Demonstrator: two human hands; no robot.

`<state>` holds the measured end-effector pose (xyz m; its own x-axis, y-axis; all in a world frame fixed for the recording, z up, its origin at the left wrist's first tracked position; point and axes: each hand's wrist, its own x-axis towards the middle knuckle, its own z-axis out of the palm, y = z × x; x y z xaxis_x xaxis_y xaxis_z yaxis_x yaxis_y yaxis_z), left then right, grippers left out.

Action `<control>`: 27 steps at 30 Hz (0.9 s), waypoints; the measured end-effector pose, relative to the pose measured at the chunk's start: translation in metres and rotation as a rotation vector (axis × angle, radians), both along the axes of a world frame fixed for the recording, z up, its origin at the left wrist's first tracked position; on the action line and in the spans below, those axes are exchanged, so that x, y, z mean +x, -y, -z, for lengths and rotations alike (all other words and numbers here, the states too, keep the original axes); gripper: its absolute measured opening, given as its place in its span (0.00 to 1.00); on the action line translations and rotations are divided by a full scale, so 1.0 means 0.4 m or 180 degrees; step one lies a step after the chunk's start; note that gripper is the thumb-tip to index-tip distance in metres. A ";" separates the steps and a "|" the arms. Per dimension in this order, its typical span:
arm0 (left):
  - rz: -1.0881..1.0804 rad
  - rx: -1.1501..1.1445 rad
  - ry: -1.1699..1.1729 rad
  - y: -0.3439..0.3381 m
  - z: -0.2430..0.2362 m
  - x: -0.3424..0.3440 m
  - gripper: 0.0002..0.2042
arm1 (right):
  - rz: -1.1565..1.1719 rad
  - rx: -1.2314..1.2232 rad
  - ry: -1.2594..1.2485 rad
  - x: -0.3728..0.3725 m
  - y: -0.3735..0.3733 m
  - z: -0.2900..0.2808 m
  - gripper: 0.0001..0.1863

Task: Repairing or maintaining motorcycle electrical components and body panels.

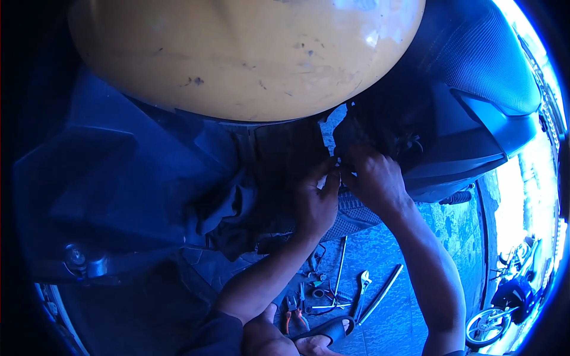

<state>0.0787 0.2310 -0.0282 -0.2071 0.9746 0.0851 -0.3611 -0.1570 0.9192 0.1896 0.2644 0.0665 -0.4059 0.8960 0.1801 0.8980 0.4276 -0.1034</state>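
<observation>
A dark scooter [89, 160] fills the space in front of me, its textured seat [487, 65] at the upper right. My left hand [317, 202] reaches into the gap in its middle, thumb and fingers pinched together. Right beside it, my right hand [377, 178] is bent over with its fingers closed, and the fingertips of both hands nearly meet. Whatever they grip is too small and dark to make out. Below the hands lies a patterned dark footboard [353, 213].
A large scuffed yellow dome [249, 59] covers the top. On the floor near my sandalled foot [338, 329] lie orange-handled pliers [294, 314], an adjustable wrench [361, 291], a long metal bar [382, 293] and a thin rod [341, 267]. A motorbike [504, 308] stands at the lower right.
</observation>
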 end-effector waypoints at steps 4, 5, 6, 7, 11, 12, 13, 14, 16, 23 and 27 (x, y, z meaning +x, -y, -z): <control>-0.0092 -0.0102 0.0106 -0.001 0.008 0.001 0.07 | 0.0117 0.0085 0.0117 -0.013 0.005 0.007 0.11; -0.0083 -0.0044 -0.0032 -0.004 0.005 -0.002 0.07 | 0.0192 0.0036 0.0154 -0.011 0.005 0.009 0.12; -0.0072 0.0014 -0.0170 -0.008 0.000 -0.005 0.06 | 0.0269 -0.0011 0.0192 -0.009 0.005 0.011 0.14; -0.0077 0.0021 -0.0161 -0.011 -0.007 -0.007 0.06 | 0.0265 -0.0003 0.0201 -0.006 0.004 0.013 0.14; 0.0494 -0.0253 0.0229 -0.020 -0.026 -0.017 0.08 | 0.0219 0.0034 0.0144 -0.002 0.003 0.018 0.14; 0.0549 -0.0267 0.0124 -0.023 -0.025 -0.020 0.09 | 0.0219 0.0020 0.0136 -0.001 0.003 0.017 0.14; 0.0552 -0.0258 0.0130 -0.023 -0.025 -0.025 0.09 | 0.0221 0.0028 0.0143 -0.002 0.003 0.015 0.14; 0.0594 -0.0416 0.0028 -0.023 -0.030 -0.031 0.09 | 0.0157 0.0083 0.0150 -0.001 0.003 0.012 0.12; 0.0647 -0.0565 -0.0062 -0.023 -0.034 -0.034 0.09 | 0.0101 0.0144 0.0172 0.002 0.004 0.008 0.11; 0.0688 -0.0765 0.0040 -0.032 -0.009 -0.036 0.11 | 0.0234 -0.0252 -0.0119 -0.006 -0.003 -0.014 0.11; 0.0690 -0.0711 0.0481 -0.029 -0.013 -0.029 0.10 | -0.0130 -0.0558 -0.0498 0.017 -0.035 -0.022 0.11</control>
<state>0.0673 0.2424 -0.0229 0.0130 0.9884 -0.1510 -0.4986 0.1373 0.8559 0.1966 0.2784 0.0753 -0.4218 0.9026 0.0867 0.8476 0.4264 -0.3157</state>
